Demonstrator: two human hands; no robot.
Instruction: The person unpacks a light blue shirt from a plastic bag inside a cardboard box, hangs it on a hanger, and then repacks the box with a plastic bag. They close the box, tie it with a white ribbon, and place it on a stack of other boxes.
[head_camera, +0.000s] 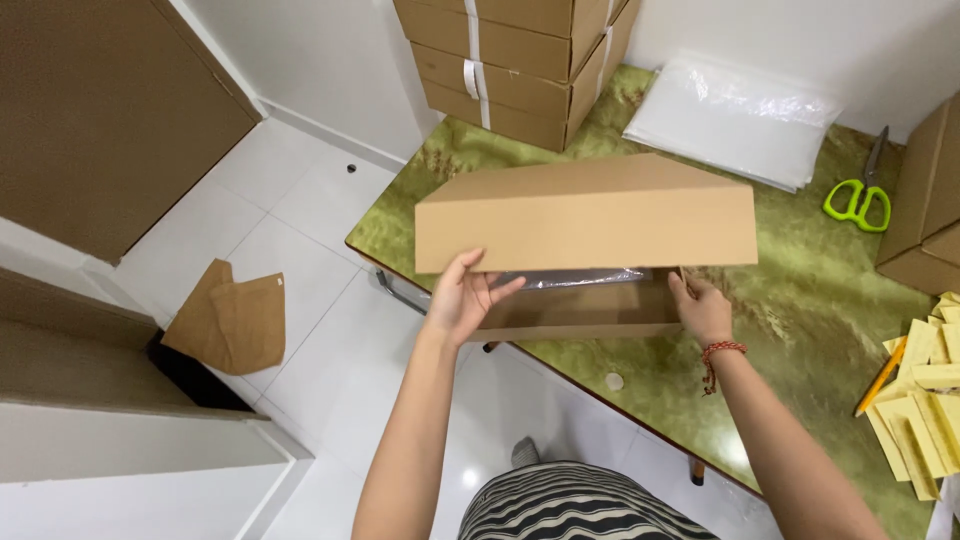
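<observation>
cardboard box (585, 215): plain tan | table (800, 300): mottled green and gold, marble-like | scissors (858, 203): lime-green handles | bracelet (722, 351): red, possibly beaded | paper strips (925, 410): pale yellow | garment (575, 505): black-and-white stripes | floor (300, 230): white tiles

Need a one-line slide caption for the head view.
Both hands, left hand and right hand, hold an open cardboard box over a green table.
</observation>
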